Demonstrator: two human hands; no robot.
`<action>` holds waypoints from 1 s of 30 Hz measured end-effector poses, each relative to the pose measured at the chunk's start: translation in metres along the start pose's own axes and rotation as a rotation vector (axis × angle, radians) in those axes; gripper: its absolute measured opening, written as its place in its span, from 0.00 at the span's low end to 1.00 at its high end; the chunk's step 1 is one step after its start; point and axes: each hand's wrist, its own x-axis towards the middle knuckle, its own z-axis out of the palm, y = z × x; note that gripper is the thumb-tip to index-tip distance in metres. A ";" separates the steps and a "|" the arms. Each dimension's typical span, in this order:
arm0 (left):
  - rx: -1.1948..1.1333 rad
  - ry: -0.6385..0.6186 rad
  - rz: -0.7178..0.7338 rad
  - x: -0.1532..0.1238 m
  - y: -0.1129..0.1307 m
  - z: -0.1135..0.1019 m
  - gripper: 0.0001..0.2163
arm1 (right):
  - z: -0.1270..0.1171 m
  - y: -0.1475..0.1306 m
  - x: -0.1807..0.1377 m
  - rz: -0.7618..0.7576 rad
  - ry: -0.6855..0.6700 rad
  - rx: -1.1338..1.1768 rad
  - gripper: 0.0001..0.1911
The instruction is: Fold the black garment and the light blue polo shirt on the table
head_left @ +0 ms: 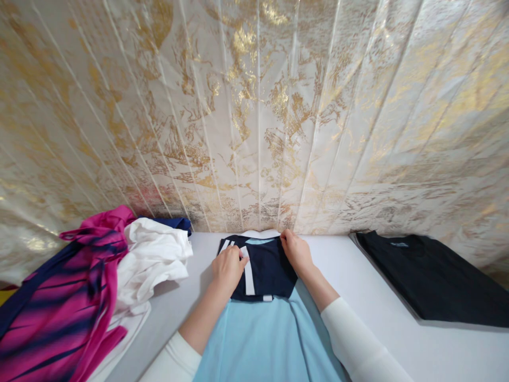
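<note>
A light blue and navy shirt (262,337) with white stripes lies in front of me, its navy part (270,268) at the far end and folded over itself. My left hand (228,268) is closed in a pinch on the navy cloth beside a broad white stripe. At the far right corner of the navy part, my right hand (296,254) is closed, fingertips gripping the cloth's edge. The near end of the shirt runs out of view between my forearms.
On the left, a heap holds a pink and navy garment (79,297), a crumpled white garment (153,260) and a dark blue piece (175,223). Folded black shirts (429,276) lie at right on the white table (369,313). A gold-patterned wall covering (254,116) borders the table's far edge.
</note>
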 end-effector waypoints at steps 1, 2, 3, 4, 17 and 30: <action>0.003 0.003 0.001 0.000 0.000 0.000 0.06 | 0.000 0.000 0.000 0.000 0.001 0.001 0.10; 0.005 0.005 0.002 0.000 0.000 0.000 0.06 | 0.000 0.000 0.000 -0.001 0.001 0.003 0.10; 0.005 0.006 0.003 0.001 0.000 0.000 0.06 | 0.000 0.000 0.000 -0.002 0.002 0.005 0.10; 0.003 0.006 0.004 0.001 0.000 0.001 0.06 | 0.000 -0.001 0.000 -0.003 0.003 0.008 0.10; -0.057 -0.018 -0.029 0.004 0.000 0.003 0.03 | 0.003 0.002 0.002 -0.035 0.028 0.059 0.09; -0.091 -0.148 -0.059 0.009 -0.007 -0.024 0.05 | 0.001 0.003 0.002 -0.018 0.030 0.067 0.09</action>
